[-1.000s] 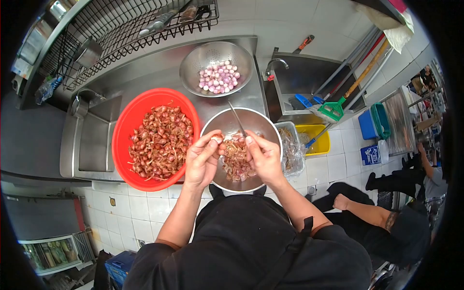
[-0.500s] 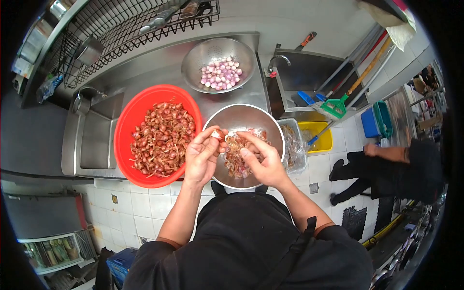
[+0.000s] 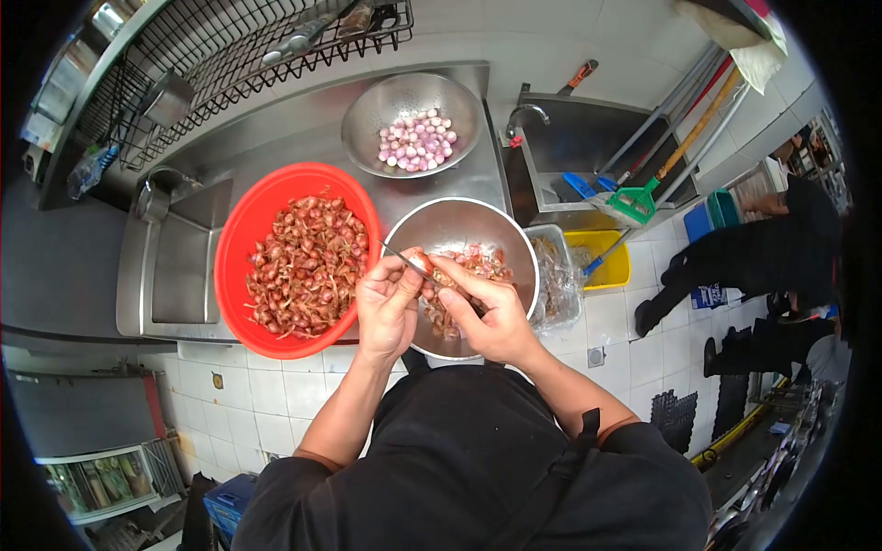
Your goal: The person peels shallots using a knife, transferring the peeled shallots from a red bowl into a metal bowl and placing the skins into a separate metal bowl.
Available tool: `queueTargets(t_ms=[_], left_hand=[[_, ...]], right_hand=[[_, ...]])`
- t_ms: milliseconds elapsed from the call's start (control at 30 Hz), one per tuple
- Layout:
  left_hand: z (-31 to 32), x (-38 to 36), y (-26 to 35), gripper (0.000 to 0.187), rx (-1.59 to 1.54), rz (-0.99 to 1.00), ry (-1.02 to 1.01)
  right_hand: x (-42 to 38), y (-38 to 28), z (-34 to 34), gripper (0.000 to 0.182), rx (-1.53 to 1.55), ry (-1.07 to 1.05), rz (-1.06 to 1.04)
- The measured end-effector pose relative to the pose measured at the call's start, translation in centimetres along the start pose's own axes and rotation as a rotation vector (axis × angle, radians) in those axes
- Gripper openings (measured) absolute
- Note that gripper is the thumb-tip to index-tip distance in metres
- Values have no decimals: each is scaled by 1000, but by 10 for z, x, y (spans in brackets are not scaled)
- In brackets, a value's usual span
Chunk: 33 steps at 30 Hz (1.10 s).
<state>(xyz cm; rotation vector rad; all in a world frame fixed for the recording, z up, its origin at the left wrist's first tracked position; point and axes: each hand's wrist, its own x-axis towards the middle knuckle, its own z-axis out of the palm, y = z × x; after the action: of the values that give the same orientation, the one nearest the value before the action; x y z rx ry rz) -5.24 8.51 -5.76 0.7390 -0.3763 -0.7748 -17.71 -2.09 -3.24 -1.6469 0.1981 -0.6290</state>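
Observation:
A small red-brown shallot (image 3: pixel 418 259) is pinched in the fingertips of my left hand (image 3: pixel 386 310). My right hand (image 3: pixel 493 320) grips a small knife (image 3: pixel 399 254), its thin dark blade slanting across the shallot; the handle is mostly hidden by my fingers. Both hands are above the near left part of a steel bowl (image 3: pixel 530 246), where loose shallot skins (image 3: pixel 485 261) lie. To the left, a red tub (image 3: pixel 230 275) is heaped with unpeeled shallots (image 3: pixel 303 266). Peeled pinkish-white shallots (image 3: pixel 418 140) sit in a steel colander (image 3: pixel 358 124) behind the bowl.
A clear plastic bag (image 3: pixel 556 275) of skins and a yellow bucket (image 3: pixel 617 271) stand right of the bowl. Sinks (image 3: pixel 188 266) flank the steel counter. A wire rack (image 3: pixel 248 69) hangs above. Two people in dark clothes (image 3: pixel 763 248) are at the right, near floor mats (image 3: pixel 673 422).
My right hand has closed in on the shallot, and the knife blade now shows across it. At the right, one person has shifted and a second has come into view.

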Motion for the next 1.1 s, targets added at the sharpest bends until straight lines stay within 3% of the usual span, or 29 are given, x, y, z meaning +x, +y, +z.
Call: queueTargets(t_ms=[300, 400, 600, 633, 700, 833, 900, 1033, 1100], left_hand=[[4, -3, -4, 22, -20, 60, 40], [0, -4, -2, 21, 51, 77, -18], [-1, -3, 8, 22, 16, -20, -78], [-2, -2, 7, 23, 29, -8, -81], [-5, -1, 6, 24, 43, 4, -85], [-3, -2, 6, 26, 154, 73, -61], [-3, -2, 8, 25, 216, 81, -47], [-6, -4, 11, 25, 247, 104, -130], [-7, -4, 13, 25, 263, 93, -149]], right_hand=[[3, -2, 3, 36, -137, 42, -140], [4, -2, 1, 33, -81, 40, -94], [10, -5, -11, 30, 194, 71, 247], [10, -7, -9, 30, 194, 70, 247], [9, -11, -6, 32, 78, 70, 54], [4, -13, -1, 33, 80, 4, 140], [7, -8, 1, 32, -94, 44, -133], [7, -8, -8, 30, -193, 22, -71], [7, -4, -8, 28, 14, 86, 14]])
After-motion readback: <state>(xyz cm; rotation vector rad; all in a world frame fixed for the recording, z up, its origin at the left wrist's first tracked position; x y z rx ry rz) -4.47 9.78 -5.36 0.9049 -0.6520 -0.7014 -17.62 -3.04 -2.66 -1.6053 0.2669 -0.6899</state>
